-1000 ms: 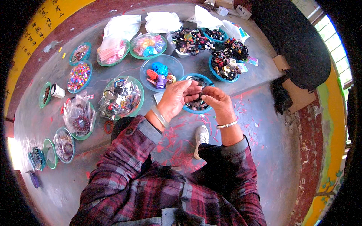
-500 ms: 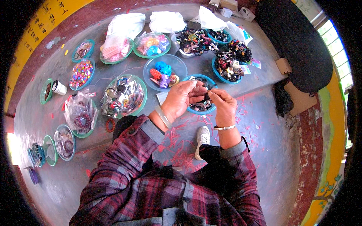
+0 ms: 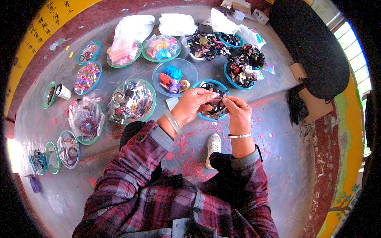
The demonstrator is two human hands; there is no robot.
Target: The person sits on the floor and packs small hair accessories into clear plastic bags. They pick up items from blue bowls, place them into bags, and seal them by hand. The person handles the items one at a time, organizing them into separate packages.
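Note:
My left hand point(image 3: 190, 106) is closed in a pinch, thumb and forefinger together, over the near-left side of a blue bowl point(image 3: 213, 119). Opposite it, my right hand point(image 3: 239, 114) pinches too, its fingertips a short way from the left ones. Something small and dark seems to run between the fingertips, but it blends with the black hair ties point(image 3: 215, 107) in the bowl below, so I cannot make it out. A pale bangle point(image 3: 173, 123) rings my left wrist and a thin bracelet point(image 3: 239, 136) my right.
Beyond my hands stands a clear blue bowl point(image 3: 156, 64) with colourful pieces inside. Bowls of beads point(image 3: 87, 75), bagged accessories point(image 3: 129, 101) and dark hair ties point(image 3: 241, 73) surround it on a raised grey ledge. Red scraps point(image 3: 188, 152) litter the floor by my shoe point(image 3: 214, 148).
My left fingers, spread half a second ago, have come together in a pinch. My right hand has shifted slightly right and nearer to me, still pinching.

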